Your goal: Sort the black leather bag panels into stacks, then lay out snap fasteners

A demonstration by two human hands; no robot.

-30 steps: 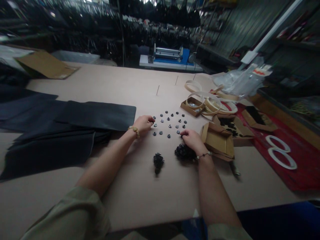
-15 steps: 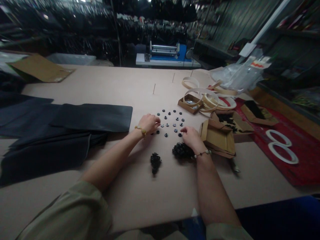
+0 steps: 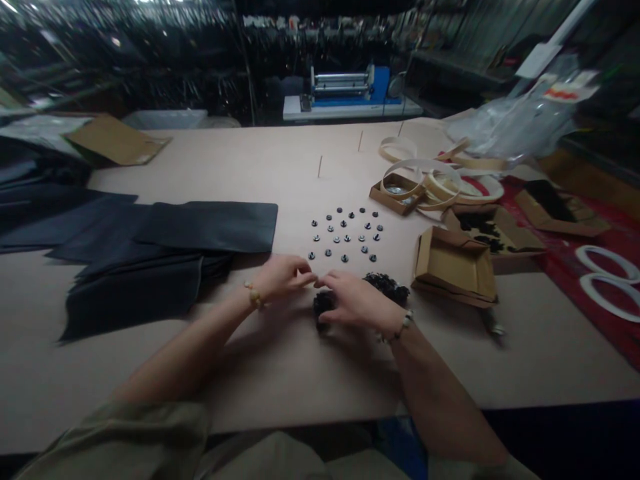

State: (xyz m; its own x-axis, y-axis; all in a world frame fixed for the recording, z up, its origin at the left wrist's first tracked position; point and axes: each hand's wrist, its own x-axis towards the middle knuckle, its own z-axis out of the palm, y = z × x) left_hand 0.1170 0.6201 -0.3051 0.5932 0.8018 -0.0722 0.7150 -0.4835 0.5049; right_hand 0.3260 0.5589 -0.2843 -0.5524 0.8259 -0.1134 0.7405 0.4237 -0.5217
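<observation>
My left hand (image 3: 281, 277) is above the table with thumb and forefinger closed together; anything between them is too small to make out. Its fingertips meet those of my right hand (image 3: 356, 300), whose thumb is spread away from the forefinger. Under the right hand lies a small heap of black pieces (image 3: 321, 305), partly covered. A larger heap of tangled black pieces (image 3: 387, 287) sits just behind that hand. Beyond both hands, several small round metal studs (image 3: 347, 238) stand spread out on the table, dark bits on top.
Dark flat panels (image 3: 210, 227) are stacked at left. To the right are an open cardboard box (image 3: 455, 265), a box of black pieces (image 3: 493, 230) and pale strip rolls (image 3: 443, 190). White rings (image 3: 607, 280) rest on a red sheet. A blue roller machine (image 3: 345, 87) stands behind.
Both hands have drawn back from the studs toward me and come together. My right hand now covers part of the small black heap. The view has shifted slightly left.
</observation>
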